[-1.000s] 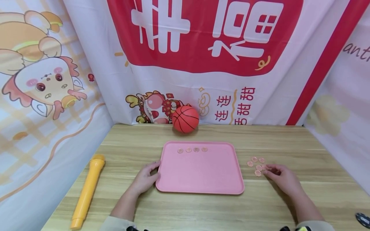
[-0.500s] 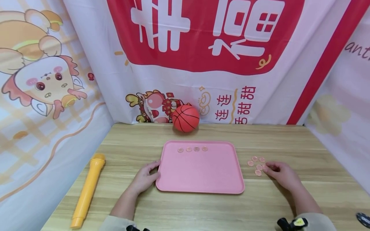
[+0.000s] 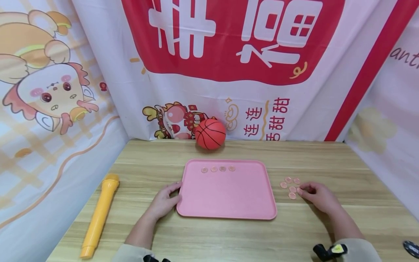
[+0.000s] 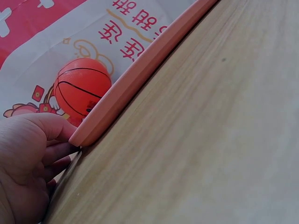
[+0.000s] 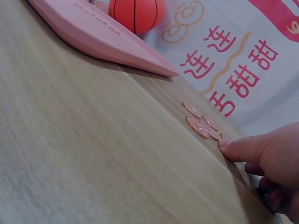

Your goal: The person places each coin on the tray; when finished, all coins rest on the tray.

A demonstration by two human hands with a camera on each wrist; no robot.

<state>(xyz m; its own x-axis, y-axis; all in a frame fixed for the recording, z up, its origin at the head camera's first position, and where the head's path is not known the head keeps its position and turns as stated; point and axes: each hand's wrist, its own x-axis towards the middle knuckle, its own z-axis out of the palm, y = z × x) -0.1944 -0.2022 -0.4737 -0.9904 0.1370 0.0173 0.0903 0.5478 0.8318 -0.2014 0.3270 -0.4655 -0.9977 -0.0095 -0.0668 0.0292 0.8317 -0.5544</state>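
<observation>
My left hand (image 3: 163, 203) grips the left rim of a pink tray (image 3: 226, 196), the thumb and fingers at its edge in the left wrist view. Along the tray's far side lies a row of several copper-coloured coins (image 3: 214, 169). To the right of the tray, several more loose coins (image 3: 292, 196) lie in a small cluster on the wooden table. My right hand (image 3: 322, 198) is at the right side of that cluster, thumb and index finger pinching a coin (image 3: 299, 191). In the right wrist view the thumb tip covers part of this coin, and the other fingers are curled under.
A red toy basketball (image 3: 210, 134) sits behind the tray against the printed cloth backdrop. On the left lies a yellow toy microphone (image 3: 99, 217). A black disc (image 3: 411, 249) shows at the right edge of the table (image 3: 242, 240).
My right fingers have shifted very slightly at the right side of the coin cluster, and a coin there has nudged a little. The left hand and tray stay in place.
</observation>
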